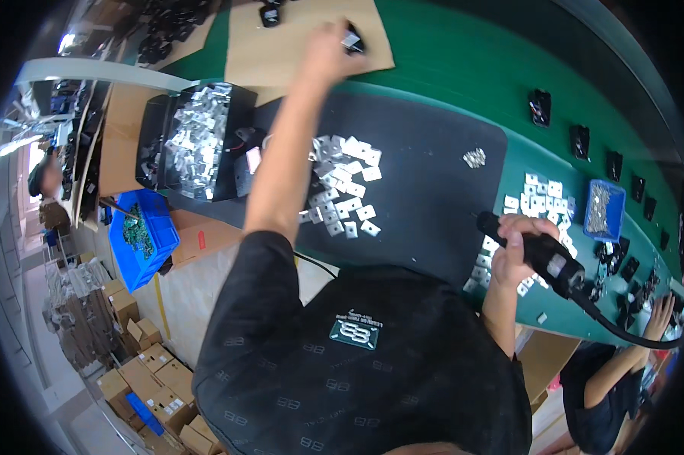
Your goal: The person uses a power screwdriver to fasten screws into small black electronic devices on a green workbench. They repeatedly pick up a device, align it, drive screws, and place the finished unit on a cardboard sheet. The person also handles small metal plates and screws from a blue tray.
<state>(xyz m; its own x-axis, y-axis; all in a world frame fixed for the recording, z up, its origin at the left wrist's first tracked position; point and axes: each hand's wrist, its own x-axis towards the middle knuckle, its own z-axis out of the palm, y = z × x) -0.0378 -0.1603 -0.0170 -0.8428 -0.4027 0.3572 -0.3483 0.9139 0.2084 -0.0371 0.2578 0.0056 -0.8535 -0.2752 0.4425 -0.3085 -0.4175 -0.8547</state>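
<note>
My left hand (329,54) reaches far forward over a sheet of brown cardboard (270,57). Its fingers close round a small black part (352,39) with a pale label; motion blurs them slightly. In my right hand (515,254) is a black electric screwdriver (550,259), its tip pointing left and its cable (613,327) trailing to the right. Between my arms a dark mat (425,174) carries many small white square plates (349,188) and a little pile of small metal pieces (474,158). More white plates (535,199) lie beyond the screwdriver.
A black bin of silvery pieces (198,140) stands left of my left arm, above a blue crate (163,241) of green boards. At right are a blue tray (604,230) of small parts and a row of black parts (579,142). A co-worker's hand (660,317) shows at far right.
</note>
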